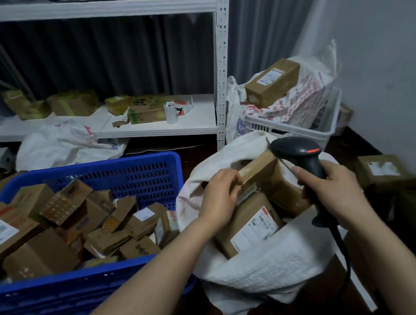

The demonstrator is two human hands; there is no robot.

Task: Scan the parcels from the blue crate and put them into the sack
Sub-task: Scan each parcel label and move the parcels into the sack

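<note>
The blue crate point(136, 170) at lower left holds several brown cardboard parcels point(45, 251). To its right a white sack point(264, 261) stands open with several parcels inside, one showing a white label point(255, 226). Over the sack's mouth my left hand point(218, 197) grips the end of a small taped cardboard parcel point(259, 168). My right hand point(336, 190) holds a black barcode scanner point(302, 157) by its handle, its head just right of that parcel, red light showing. The scanner's cable hangs down to the right of the sack.
A white metal shelf point(163, 128) behind carries more boxes and a white cup. A white basket point(326, 124) at back right holds a printed bag and a long parcel point(273, 82). Another white bag point(67, 146) lies behind the crate. More boxes point(383, 172) sit at right.
</note>
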